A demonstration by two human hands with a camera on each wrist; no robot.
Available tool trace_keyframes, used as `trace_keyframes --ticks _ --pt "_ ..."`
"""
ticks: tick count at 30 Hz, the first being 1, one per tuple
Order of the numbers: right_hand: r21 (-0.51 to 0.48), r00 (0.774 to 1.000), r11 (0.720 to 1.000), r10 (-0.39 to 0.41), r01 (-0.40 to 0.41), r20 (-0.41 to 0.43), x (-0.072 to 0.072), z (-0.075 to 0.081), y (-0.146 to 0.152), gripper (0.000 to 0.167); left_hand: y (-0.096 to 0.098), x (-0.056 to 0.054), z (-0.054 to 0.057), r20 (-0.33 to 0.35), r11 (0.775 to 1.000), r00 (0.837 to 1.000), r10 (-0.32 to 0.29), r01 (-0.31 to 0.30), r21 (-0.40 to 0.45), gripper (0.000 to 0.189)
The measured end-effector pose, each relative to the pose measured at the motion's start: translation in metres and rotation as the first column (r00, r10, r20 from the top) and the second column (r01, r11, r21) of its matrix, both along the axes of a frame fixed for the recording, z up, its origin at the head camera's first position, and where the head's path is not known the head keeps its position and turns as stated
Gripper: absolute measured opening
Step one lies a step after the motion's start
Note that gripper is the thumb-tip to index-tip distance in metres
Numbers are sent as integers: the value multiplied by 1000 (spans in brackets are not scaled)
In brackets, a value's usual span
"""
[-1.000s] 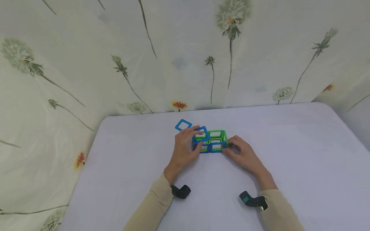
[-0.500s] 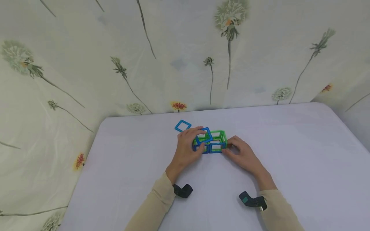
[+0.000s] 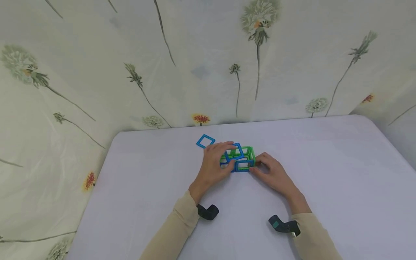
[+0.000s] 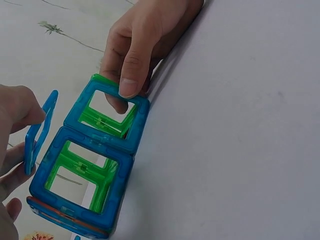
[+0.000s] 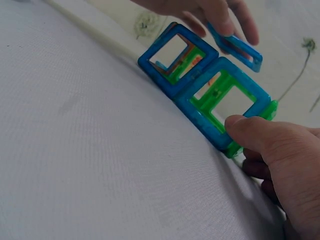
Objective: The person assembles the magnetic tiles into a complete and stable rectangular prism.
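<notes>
Blue and green square magnetic tiles form a two-cell box (image 3: 244, 161) on the table, blue at the front and green behind. An orange edge shows at its left end in the left wrist view. My left hand (image 3: 212, 164) pinches a loose blue magnetic tile (image 4: 30, 155) between thumb and fingers, tilted just above the box and apart from it in the wrist views. At the right end, my right hand (image 3: 276, 177) grips the box, its thumb (image 5: 245, 129) on the front blue tile and the other fingers behind the green side. Part of the box's left end is hidden by my left hand.
Another blue magnetic tile (image 3: 200, 139) lies flat on the white table (image 3: 146, 173), behind my left hand. A flower-printed cloth (image 3: 201, 90) hangs beyond the table's back edge. Dark wrist cameras (image 3: 208, 212) protrude from both sleeves.
My left hand has moved to the right with the blue magnetic tile, now over the middle of the box. The right hand and the box stay nearly still.
</notes>
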State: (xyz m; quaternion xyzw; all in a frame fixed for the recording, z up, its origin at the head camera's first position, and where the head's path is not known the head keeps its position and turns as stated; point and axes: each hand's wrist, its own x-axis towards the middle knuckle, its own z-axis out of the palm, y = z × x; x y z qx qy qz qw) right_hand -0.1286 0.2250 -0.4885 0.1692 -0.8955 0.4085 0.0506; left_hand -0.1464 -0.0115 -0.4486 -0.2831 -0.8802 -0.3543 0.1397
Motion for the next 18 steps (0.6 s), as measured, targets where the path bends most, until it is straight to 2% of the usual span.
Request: trace_keyframes --ticks 7,11,18 --pt "-6 1000 1000 9 -10 -10 0 0 0 17 1 -5 1 4 998 998 -65 65 14 37" --pt "-10 1000 1000 12 -12 -7 0 0 0 17 3 -8 0 8 996 996 -91 91 -12 37" --pt "1 999 1000 25 -25 -32 -1 -2 0 17 8 -10 2 11 993 994 -107 108 -55 35"
